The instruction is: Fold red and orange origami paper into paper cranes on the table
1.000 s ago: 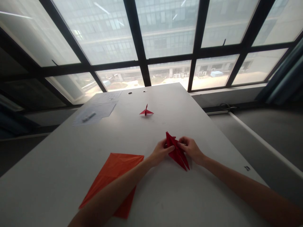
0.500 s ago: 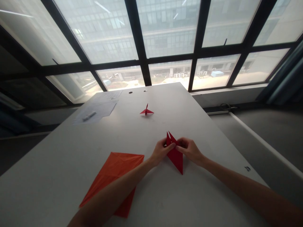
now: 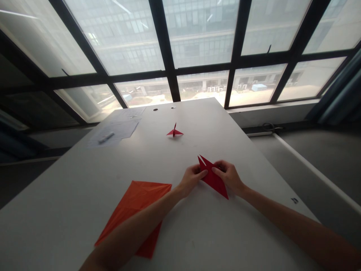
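Note:
A folded red paper (image 3: pixel 214 180) is held between both hands just above the white table (image 3: pixel 242 229). It has two narrow points at its far end and one broad point toward the near right. My left hand (image 3: pixel 191 179) pinches its left edge, thumb on top. On the right side, my right hand (image 3: pixel 229 176) grips it with the thumb on top and the fingers behind, partly hidden. Orange paper sheets (image 3: pixel 135 199) lie under my left forearm. Farther back stands a small red folded paper bird (image 3: pixel 174 132).
White printed papers (image 3: pixel 121 130) with a pale marker-like object (image 3: pixel 106 137) on them lie at the table's back left. Two small round holes are near the far edge. Large windows (image 3: pixel 200 34) rise behind, with a curtain (image 3: pixel 338 98) at the right.
The red paper has turned, its broad near point swinging right and slightly up. My right hand has shifted slightly, and its thumb now lies flatter on the paper.

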`<action>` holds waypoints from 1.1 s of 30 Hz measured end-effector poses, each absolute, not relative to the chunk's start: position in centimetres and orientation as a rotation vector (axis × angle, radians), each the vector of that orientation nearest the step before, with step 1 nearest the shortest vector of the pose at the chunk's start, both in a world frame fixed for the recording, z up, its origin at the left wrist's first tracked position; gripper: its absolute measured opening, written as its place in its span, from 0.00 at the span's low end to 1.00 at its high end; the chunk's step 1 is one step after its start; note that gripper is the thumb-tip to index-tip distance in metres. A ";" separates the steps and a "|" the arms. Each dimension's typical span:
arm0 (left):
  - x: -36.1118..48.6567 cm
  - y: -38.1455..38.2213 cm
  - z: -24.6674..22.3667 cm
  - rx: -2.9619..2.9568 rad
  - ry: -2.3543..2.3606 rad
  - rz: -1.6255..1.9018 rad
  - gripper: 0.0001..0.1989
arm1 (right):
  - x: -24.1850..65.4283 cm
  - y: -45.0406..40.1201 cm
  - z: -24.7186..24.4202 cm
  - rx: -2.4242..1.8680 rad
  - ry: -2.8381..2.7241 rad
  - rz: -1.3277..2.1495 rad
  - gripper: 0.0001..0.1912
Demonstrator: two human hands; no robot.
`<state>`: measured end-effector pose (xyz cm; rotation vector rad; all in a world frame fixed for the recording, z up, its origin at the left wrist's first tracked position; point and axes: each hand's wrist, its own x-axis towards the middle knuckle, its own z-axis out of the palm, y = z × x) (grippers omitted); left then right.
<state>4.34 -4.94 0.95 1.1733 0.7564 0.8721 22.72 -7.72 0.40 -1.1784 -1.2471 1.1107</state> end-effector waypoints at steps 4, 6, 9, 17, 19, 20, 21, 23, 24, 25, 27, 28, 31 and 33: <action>4.3 -4.9 0.9 1.176 0.771 0.889 0.19 | 22.7 -7.8 0.4 -1.140 -1.282 1.197 0.15; 4.2 -5.0 1.0 1.177 0.761 0.875 0.20 | 22.8 -7.7 0.5 -1.138 -1.312 1.189 0.16; 4.2 -5.0 1.1 1.152 0.783 0.857 0.21 | 23.1 -7.6 0.6 -1.161 -1.352 1.157 0.17; 4.3 -4.9 0.8 1.078 0.804 0.884 0.21 | 23.5 -7.1 0.2 -1.189 -1.344 1.124 0.18; 4.3 -4.9 0.8 1.073 0.815 0.899 0.20 | 23.5 -7.0 0.0 -1.188 -1.341 1.099 0.16; 4.3 -4.9 0.8 1.078 0.812 0.898 0.20 | 23.5 -7.0 0.0 -1.192 -1.340 1.077 0.15; 4.3 -4.9 0.9 1.085 0.806 0.891 0.20 | 23.5 -7.0 0.0 -1.196 -1.338 1.055 0.14; 4.3 -4.9 0.9 1.106 0.795 0.876 0.20 | 23.4 -7.0 0.0 -1.195 -1.335 1.032 0.13; 4.3 -4.9 0.9 1.117 0.799 0.872 0.20 | 23.4 -7.1 0.0 -1.187 -1.340 1.039 0.13; 4.3 -4.9 0.9 1.127 0.810 0.873 0.20 | 23.3 -7.2 0.1 -1.176 -1.348 1.052 0.13; 4.2 -4.9 0.6 1.148 0.836 0.878 0.21 | 23.2 -7.3 0.2 -1.155 -1.370 1.075 0.14; 4.3 -4.8 0.5 1.161 0.842 0.873 0.21 | 23.2 -7.3 0.2 -1.148 -1.378 1.081 0.14; 4.2 -4.6 0.2 1.249 0.909 0.893 0.24 | 23.6 -7.0 0.2 -1.148 -1.391 1.095 0.15; 4.0 -4.5 0.3 1.400 1.019 1.018 0.28 | 24.2 -6.5 0.0 -1.165 -1.430 1.122 0.16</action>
